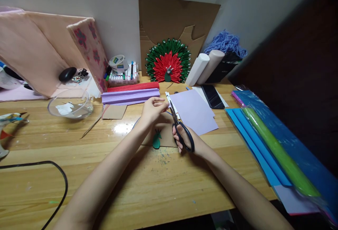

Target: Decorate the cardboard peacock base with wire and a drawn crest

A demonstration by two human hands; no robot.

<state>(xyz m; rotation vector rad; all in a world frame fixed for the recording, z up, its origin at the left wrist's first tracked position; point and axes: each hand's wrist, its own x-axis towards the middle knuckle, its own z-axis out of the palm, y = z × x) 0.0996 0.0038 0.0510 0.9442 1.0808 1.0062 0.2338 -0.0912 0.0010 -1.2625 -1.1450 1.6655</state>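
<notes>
My right hand (182, 135) grips dark-handled scissors (192, 141), their blades pointing up and away from me. Close to the blade tips, my left hand (153, 111) is closed in a pinch; what sits between its fingertips is too small to make out. Under both hands lies a piece of brown cardboard (167, 133), partly covered by them. On its near edge rests a green paper cutout (156, 141) with a rounded body and a spiky top. Just beyond the scissors are lavender paper sheets (192, 110) and white markers (167, 96), partly hidden.
A green and red fan-shaped peacock craft (168, 62) leans against a cardboard panel (176, 18). At left stand a clear bowl (70, 105) and a marker box (123, 78). Purple crepe paper (130, 97) lies behind. A phone (212, 96) and rolled blue and green sheets (280, 149) are right.
</notes>
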